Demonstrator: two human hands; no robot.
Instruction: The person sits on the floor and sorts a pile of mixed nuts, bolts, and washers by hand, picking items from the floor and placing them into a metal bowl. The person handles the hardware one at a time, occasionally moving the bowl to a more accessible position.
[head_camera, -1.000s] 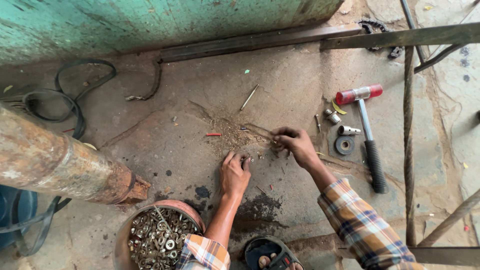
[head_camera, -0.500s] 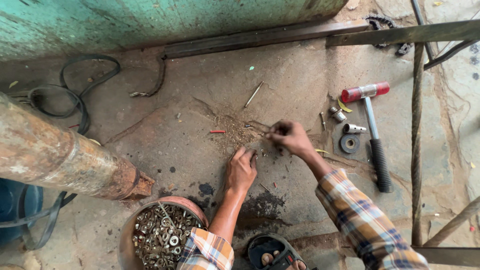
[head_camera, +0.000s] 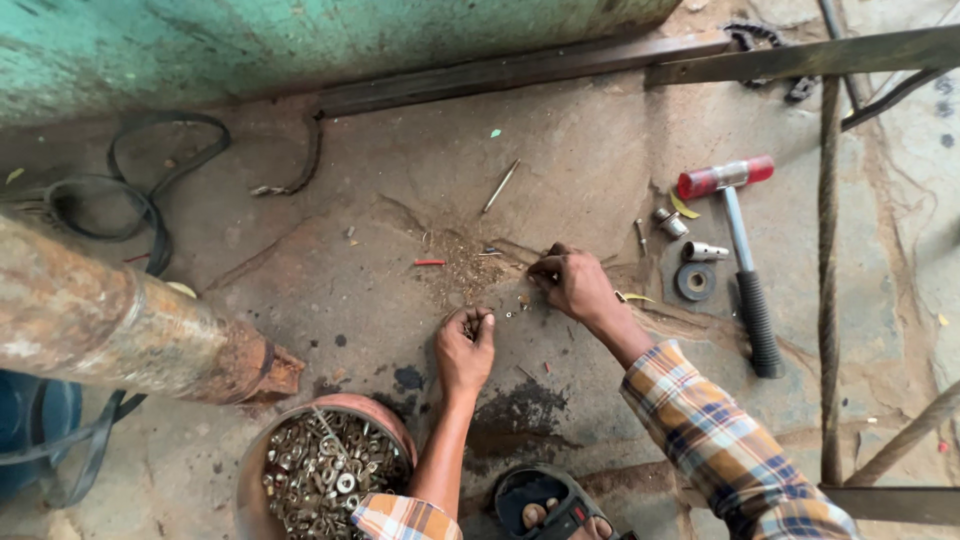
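Washers (head_camera: 512, 312) lie between left hand's (head_camera: 464, 345) curled fingers and right hand's (head_camera: 572, 283) pinch.

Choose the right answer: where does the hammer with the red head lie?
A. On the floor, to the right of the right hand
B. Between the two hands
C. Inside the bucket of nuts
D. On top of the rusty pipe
A: the hammer lies flat on the floor, to the right of the right hand, far from the bucket, the pipe and the left hand.
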